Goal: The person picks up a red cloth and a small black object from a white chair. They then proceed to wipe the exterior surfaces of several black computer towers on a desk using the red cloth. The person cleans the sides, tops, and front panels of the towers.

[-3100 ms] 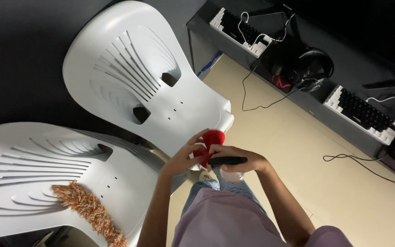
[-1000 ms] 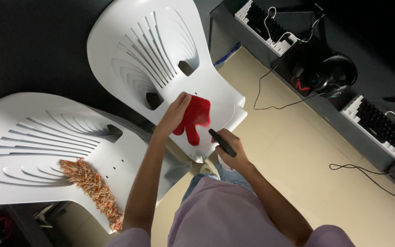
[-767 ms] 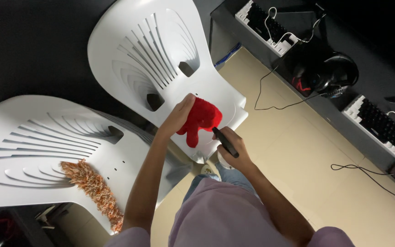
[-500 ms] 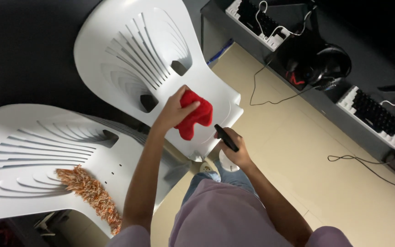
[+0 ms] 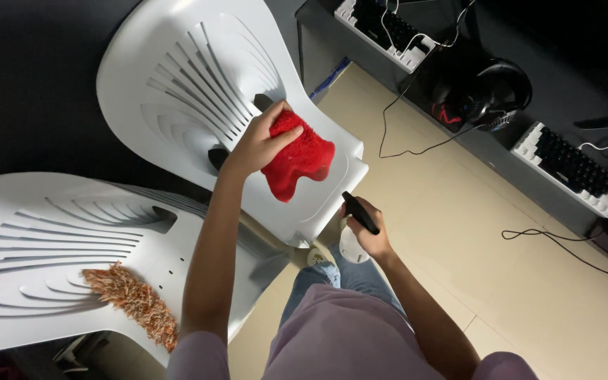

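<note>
the left hand (image 5: 258, 144) is clenched on a red cloth (image 5: 297, 162), pressing it flat to the seat of the nearer white plastic chair (image 5: 177, 91), close to where the seat meets the ribbed backrest; the cloth's loose end hangs out toward the seat's front edge. the right hand (image 5: 367, 229) is wrapped round a spray bottle (image 5: 355, 229) with a black trigger head and a pale body, held low just off the seat's front corner, above the person's knees, nozzle turned toward the chair. the step in hand looks like the wiping of the seat, with the spraying paused. judging from where the cloth sits, the front lip and the slotted backrest are yet to be covered, so the next move would call for a firm sweep across the seat with the cloth kept bunched under the palm, and the bottle kept clear of its path. a second white chair (image 5: 43, 246) lies at the lower left with an orange-brown fringed duster (image 5: 131, 302) resting on it, well apart from both hands. keyboards (image 5: 575, 169), a headset (image 5: 490, 88) and trailing cables sit on the dark counter beyond the tiled floor (image 5: 459, 211).
</note>
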